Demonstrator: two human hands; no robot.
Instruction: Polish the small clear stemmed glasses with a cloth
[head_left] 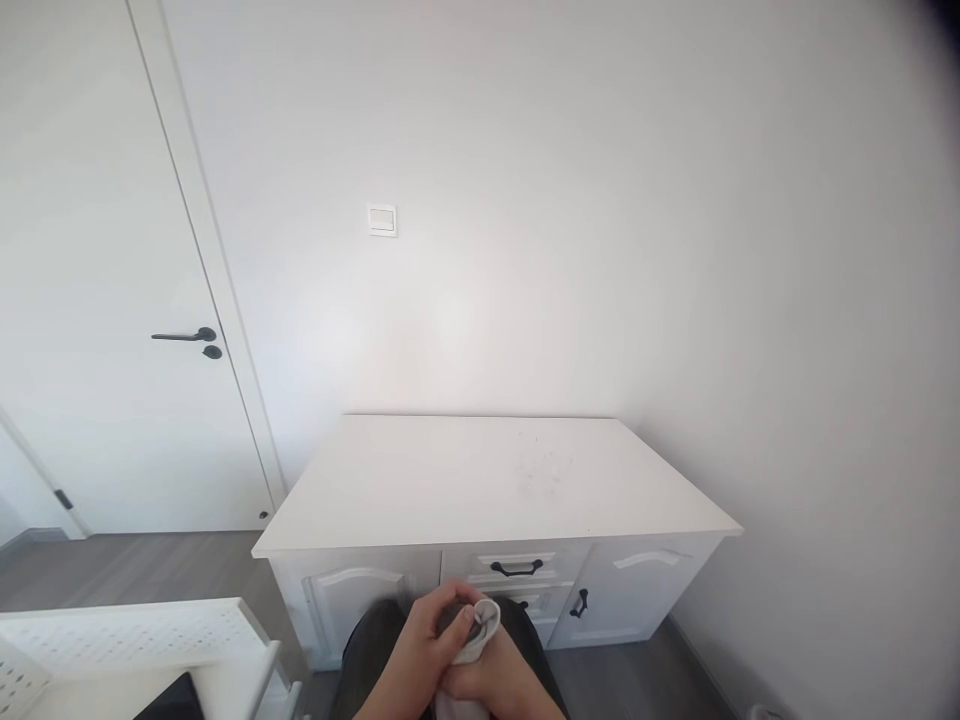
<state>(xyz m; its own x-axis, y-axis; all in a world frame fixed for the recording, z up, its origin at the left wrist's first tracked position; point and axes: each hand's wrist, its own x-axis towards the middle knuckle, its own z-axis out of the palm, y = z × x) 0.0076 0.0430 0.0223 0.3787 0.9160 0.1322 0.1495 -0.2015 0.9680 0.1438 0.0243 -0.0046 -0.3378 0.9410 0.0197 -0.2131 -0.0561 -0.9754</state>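
Note:
Both hands are together at the bottom middle of the head view, in front of my knees. A bunched off-white cloth (486, 630) is between them, its rolled end sticking up. My left hand (439, 632) is curled around the far side of the cloth, thumb pressed near its top. My right hand (484, 672) wraps it lower down, and more pale fabric hangs below. The palms hide most of the cloth. Just beyond my hands is a white cabinet (420, 480), its top marked with grey smudges (540, 472) right of centre.
Dark drawer handles (517, 568) and a door handle (579, 604) stick out from the cabinet front. At lower left stands a white perforated-panel piece of furniture (135, 640) with a black object (172, 700) on it. A white door (112, 250) is at left; a light switch (382, 220) is on the wall.

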